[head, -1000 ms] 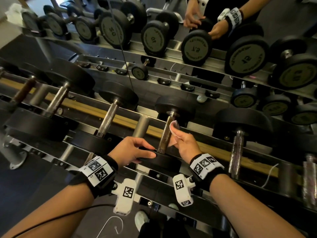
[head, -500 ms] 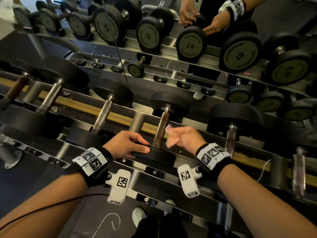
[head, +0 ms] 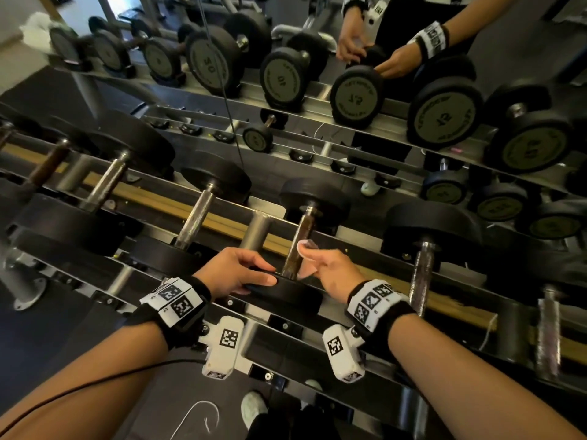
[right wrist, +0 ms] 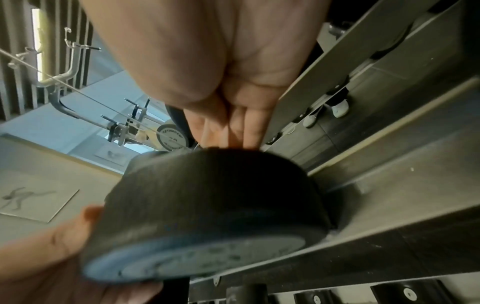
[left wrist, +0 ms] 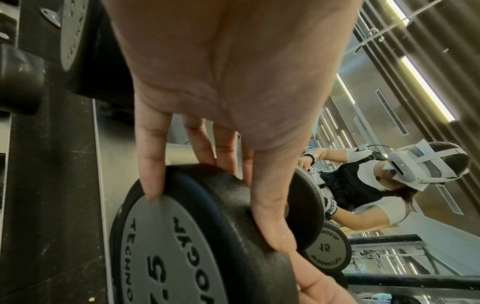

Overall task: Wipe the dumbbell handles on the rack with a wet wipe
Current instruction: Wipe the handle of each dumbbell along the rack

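Note:
A dumbbell with a rusty brown handle (head: 298,246) lies across the rack (head: 178,201) in the middle of the head view. My left hand (head: 236,274) grips its near black head (head: 286,295). In the left wrist view, that hand's fingers (left wrist: 150,164) curl over the rim of the head marked 7.5 (left wrist: 207,236). My right hand (head: 330,269) pinches a pale wet wipe (head: 306,249) and presses it against the right side of the handle. In the right wrist view the right hand's fingers (right wrist: 244,127) reach past the dark head (right wrist: 207,205); the wipe is hidden there.
More dumbbells lie on the rack, one with a steel handle (head: 197,214) to the left and one (head: 422,271) to the right. A mirror behind the rack reflects the dumbbells (head: 444,115) and my own hands (head: 394,61). A thin cable (head: 222,90) hangs in front.
My right hand moved with the wipe, blurred and slightly off the handle half a second ago; it now presses the wipe on the handle again. The left hand kept its grip.

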Action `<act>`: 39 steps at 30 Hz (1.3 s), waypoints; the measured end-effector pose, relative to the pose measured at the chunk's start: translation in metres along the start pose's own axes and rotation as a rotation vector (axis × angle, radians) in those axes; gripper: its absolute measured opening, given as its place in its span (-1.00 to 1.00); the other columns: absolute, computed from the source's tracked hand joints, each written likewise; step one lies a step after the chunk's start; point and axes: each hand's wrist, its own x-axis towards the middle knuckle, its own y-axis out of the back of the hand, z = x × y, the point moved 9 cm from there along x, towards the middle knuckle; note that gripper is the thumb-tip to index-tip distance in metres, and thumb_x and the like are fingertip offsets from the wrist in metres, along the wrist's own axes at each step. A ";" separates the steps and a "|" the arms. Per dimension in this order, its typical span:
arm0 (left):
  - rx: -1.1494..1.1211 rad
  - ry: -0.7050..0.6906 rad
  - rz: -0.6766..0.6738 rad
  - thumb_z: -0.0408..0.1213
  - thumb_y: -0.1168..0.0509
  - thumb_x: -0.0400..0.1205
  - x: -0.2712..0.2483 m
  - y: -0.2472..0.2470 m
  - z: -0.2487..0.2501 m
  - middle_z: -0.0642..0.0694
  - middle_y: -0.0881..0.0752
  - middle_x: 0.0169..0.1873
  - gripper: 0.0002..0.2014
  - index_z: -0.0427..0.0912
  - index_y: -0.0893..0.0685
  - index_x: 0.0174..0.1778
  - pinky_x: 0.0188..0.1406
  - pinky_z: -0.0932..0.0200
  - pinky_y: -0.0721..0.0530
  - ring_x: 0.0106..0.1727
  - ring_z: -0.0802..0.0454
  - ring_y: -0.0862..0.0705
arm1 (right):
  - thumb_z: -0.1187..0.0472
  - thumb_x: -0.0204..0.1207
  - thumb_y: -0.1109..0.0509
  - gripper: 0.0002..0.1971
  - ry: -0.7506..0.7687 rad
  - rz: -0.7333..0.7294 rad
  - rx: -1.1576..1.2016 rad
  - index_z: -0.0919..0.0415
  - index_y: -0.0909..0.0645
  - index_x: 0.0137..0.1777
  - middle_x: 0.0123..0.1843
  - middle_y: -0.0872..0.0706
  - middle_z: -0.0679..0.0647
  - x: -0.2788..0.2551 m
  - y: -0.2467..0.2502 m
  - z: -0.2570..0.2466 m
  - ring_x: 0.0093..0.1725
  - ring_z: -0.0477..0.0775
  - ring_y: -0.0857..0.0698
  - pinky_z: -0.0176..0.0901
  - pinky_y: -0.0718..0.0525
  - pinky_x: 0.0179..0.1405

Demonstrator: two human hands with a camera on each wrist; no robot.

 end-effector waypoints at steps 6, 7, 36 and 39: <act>0.011 0.024 0.039 -0.28 -0.60 0.40 -0.006 -0.001 0.005 0.06 -0.85 -0.11 -0.82 -0.01 -0.84 -0.11 -0.19 0.26 -0.75 -0.06 0.11 -0.83 | 0.58 0.62 -0.22 -0.73 -0.138 0.160 0.552 0.26 -0.59 0.15 -0.07 -0.63 0.06 0.016 0.028 -0.013 -0.11 -0.04 -0.66 -0.38 -0.72 -0.19; 0.004 0.029 0.053 -0.30 -0.60 0.41 -0.007 -0.001 0.004 0.04 -0.85 -0.12 -0.82 -0.04 -0.84 -0.10 -0.22 0.29 -0.74 -0.08 0.11 -0.84 | 0.58 0.63 -0.21 -0.72 -0.145 0.200 0.577 0.21 -0.59 0.07 -0.08 -0.63 0.05 0.017 0.032 -0.015 -0.12 -0.05 -0.64 -0.38 -0.70 -0.17; 0.276 -0.291 0.105 -0.34 -0.53 0.51 -0.006 0.020 0.072 0.12 -0.50 0.44 -0.31 0.11 -0.48 0.55 0.39 0.32 -0.45 0.41 0.30 -0.45 | 0.46 0.58 -0.24 -0.74 -0.025 -0.007 -0.059 0.05 -0.57 -0.12 0.02 -0.72 0.36 -0.010 0.013 -0.084 -0.01 0.27 -0.69 0.04 -0.67 0.01; 0.089 -0.277 -0.202 -0.48 -0.43 0.57 -0.004 0.006 0.073 0.05 -0.63 0.36 -0.44 -0.02 -0.57 0.48 0.18 0.48 -0.58 0.26 0.39 -0.61 | 0.45 0.64 -0.21 -0.77 0.037 0.042 -0.083 0.10 -0.54 -0.09 -0.04 -0.67 0.28 -0.010 0.006 -0.106 -0.07 0.12 -0.63 -0.20 -0.61 -0.16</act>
